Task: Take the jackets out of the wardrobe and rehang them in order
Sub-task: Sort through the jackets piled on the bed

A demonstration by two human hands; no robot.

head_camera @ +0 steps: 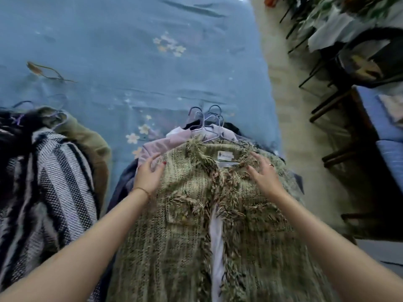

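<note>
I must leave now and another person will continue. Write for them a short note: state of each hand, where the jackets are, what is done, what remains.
Left hand: open, fingers spread on the left shoulder of the green fringed jacket; no grip on it.
Right hand: open, resting flat on the right shoulder of the same jacket.
Jackets: the green one lies on top of a pile on the blue bedspread, over a pink garment and darker ones, with wire hangers at the collar end. A second pile, with a striped jacket on top, lies to the left.
Done: jackets are out, laid on the bed.
Left: rehang them in order; the wardrobe is not in view.
</note>
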